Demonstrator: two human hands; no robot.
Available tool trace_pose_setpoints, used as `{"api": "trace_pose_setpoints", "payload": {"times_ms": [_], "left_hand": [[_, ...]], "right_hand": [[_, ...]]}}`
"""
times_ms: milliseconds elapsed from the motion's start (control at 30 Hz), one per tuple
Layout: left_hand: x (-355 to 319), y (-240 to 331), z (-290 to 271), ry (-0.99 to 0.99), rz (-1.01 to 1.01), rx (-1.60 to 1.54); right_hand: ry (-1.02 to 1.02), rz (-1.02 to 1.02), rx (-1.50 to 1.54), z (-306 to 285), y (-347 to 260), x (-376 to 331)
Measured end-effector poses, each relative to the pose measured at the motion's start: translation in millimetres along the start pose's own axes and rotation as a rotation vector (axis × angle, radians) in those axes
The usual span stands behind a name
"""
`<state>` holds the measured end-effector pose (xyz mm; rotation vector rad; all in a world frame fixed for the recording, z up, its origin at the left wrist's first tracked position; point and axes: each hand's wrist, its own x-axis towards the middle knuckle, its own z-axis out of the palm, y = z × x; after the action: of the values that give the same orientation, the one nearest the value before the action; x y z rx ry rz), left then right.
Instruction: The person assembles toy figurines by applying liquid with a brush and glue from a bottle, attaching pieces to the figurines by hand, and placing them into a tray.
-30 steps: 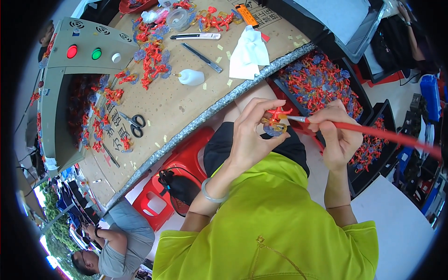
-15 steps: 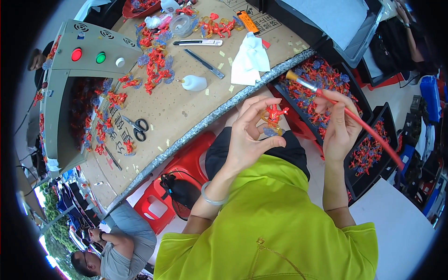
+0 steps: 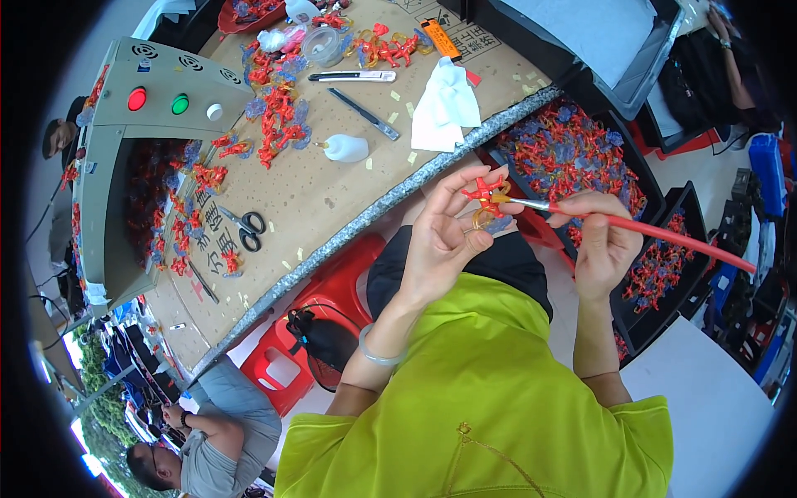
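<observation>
My left hand (image 3: 444,241) is raised in front of my chest with the palm turned toward me, wrist bent and a pale bangle (image 3: 375,355) round the forearm; its thumb and fingers are pinched shut on a small red figure (image 3: 484,192), with the forefinger stretched up past it. My right hand (image 3: 602,242) sits just right of that figure, fingers curled tight round a red-handled paintbrush (image 3: 656,234), whose tip touches the figure while its handle runs off to the right and downward. Just beyond the figure, further from me, I see a black tray (image 3: 618,141) full of red and bluish pieces, and right of the figure a second black tray (image 3: 685,241) with more of them. Left of the figure, past a speckled grey edge, lies the cardboard-covered table (image 3: 332,191). On it, well left of the figure, are a white rag (image 3: 444,108), a small white bottle (image 3: 342,148), black scissors (image 3: 246,228), a utility knife (image 3: 353,76) and heaps of red pieces (image 3: 278,116). Further left stands a grey control box (image 3: 162,91) with red and green buttons. Below the figure, under the table edge, is a red plastic stool (image 3: 311,332).
</observation>
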<state>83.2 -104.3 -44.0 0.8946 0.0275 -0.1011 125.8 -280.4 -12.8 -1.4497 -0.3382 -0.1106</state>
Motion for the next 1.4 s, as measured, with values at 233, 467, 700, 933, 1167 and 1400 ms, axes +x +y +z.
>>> {"api": "trace_pose_setpoints", "payload": {"times_ms": [233, 467, 700, 933, 1167, 1400], "left_hand": [[0, 6, 3, -0.053, -0.046, -0.105], [1, 3, 0, -0.087, -0.046, -0.142], [0, 6, 1, -0.098, -0.045, -0.139], [0, 5, 0, -0.084, -0.015, -0.104], [-1, 4, -6, -0.124, -0.008, -0.16], [-3, 2, 0, -0.141, -0.077, -0.241]], "right_hand": [[0.007, -0.145, -0.033, 2, -10, 11], [-0.098, -0.211, -0.206, 1, -13, 14], [-0.158, -0.241, -0.338, 9, -26, 15], [-0.196, -0.323, -0.469, 13, -27, 15], [0.122, -0.123, -0.26, 22, -20, 18], [-0.022, 0.371, 0.149, 33, 1, 7]]}}
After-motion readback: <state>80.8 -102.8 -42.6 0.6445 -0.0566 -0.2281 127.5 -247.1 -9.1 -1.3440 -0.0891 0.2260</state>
